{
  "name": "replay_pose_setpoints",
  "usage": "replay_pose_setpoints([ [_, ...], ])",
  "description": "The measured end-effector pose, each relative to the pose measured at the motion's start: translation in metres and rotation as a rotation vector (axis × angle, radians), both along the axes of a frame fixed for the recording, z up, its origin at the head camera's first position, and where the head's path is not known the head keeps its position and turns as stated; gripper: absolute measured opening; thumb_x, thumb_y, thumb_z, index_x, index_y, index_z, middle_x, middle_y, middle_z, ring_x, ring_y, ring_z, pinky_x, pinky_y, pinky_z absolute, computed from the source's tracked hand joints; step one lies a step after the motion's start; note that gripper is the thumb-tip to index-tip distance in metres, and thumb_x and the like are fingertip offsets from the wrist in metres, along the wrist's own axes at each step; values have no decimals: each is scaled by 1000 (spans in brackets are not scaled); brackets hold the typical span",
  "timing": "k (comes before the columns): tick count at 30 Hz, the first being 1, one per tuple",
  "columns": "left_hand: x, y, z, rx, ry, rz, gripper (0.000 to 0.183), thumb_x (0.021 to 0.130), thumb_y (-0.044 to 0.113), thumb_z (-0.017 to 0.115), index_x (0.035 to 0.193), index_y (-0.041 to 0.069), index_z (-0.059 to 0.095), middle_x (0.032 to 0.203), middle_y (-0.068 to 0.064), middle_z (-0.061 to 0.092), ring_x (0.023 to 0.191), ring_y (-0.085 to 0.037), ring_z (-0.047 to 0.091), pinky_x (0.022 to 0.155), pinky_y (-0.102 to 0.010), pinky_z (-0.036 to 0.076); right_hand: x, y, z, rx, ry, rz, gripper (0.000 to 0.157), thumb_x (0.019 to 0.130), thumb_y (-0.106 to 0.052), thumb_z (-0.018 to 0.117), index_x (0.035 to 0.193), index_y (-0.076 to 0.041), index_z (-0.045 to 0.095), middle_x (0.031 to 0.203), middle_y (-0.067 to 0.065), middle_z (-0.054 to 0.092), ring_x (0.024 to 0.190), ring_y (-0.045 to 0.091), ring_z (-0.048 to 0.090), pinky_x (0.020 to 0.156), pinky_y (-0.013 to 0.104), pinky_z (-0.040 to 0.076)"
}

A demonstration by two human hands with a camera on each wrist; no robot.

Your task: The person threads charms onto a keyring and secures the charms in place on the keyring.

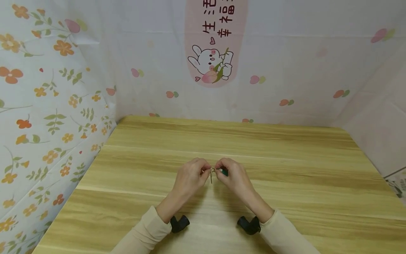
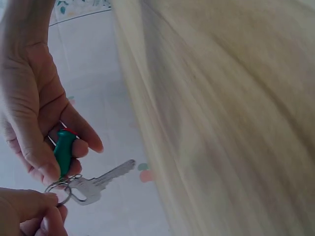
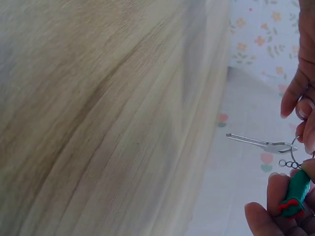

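Observation:
Over the middle of the table, my left hand (image 1: 191, 175) and right hand (image 1: 234, 176) meet fingertip to fingertip. A thin metal key ring (image 2: 70, 193) is pinched between the left thumb and finger. From it a silver key (image 2: 104, 182) hangs, its toothed blade pointing away from both hands in the left wrist view. The right hand holds a small green charm (image 2: 64, 153) with a red end, pinching it near the ring. A short chain (image 3: 289, 163) joins charm and ring in the right wrist view. Fingers partly cover the ring.
The wood-grain table (image 1: 203, 141) extends around both hands. A printed cloth (image 1: 142, 46) hangs behind it, and a flowered one (image 1: 47, 116) runs along the left side. Black devices (image 1: 180, 224) sit at both wrists by the cream sleeves (image 1: 144, 229).

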State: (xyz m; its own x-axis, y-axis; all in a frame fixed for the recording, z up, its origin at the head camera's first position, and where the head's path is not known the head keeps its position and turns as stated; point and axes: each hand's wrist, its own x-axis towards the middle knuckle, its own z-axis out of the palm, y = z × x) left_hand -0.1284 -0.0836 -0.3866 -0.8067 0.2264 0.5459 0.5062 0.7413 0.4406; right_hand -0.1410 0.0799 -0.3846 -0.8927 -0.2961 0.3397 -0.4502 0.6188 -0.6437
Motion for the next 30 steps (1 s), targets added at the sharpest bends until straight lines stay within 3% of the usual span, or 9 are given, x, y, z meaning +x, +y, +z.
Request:
replay_pose_setpoints([
  [6,1,0,-3,221,-124,-42,8,80,-2,74,81,6,71,74,-4,71,62,-11,62,57,-15,47,0,6,-1,-47,-67,2,7,83,2,67,84,-5,69,85,6,72,73,8,60,64,19,50],
  [10,3,1,-1,90,-104,-68,8,80,1,75,83,7,71,80,-4,72,65,-12,66,58,-15,49,1,7,-2,-31,-45,9,12,81,4,67,78,-7,66,76,3,67,65,6,52,59,17,45],
  [14,5,4,4,-86,-89,-88,8,79,6,78,82,9,71,79,-1,72,64,-11,68,55,-14,47,2,7,-3,46,87,23,16,78,7,68,74,-8,62,71,2,60,61,9,48,55,16,40],
  [19,7,6,9,-109,-128,-89,5,80,10,78,77,12,74,73,1,72,61,-10,65,51,-13,41,3,6,-6,106,226,36,18,76,7,70,74,-8,60,71,4,61,59,13,52,53,15,39],
  [24,6,7,9,-70,-197,-88,6,81,11,77,76,12,74,72,2,72,59,-9,64,48,-13,37,5,7,-5,58,161,42,18,76,7,69,73,-9,60,71,3,61,60,15,52,54,16,39],
  [30,5,7,7,-55,-219,-68,9,78,6,74,73,14,73,68,4,71,57,-7,61,48,-12,36,6,8,-5,34,84,22,19,76,6,69,73,-10,61,71,0,60,62,7,47,56,16,40],
])
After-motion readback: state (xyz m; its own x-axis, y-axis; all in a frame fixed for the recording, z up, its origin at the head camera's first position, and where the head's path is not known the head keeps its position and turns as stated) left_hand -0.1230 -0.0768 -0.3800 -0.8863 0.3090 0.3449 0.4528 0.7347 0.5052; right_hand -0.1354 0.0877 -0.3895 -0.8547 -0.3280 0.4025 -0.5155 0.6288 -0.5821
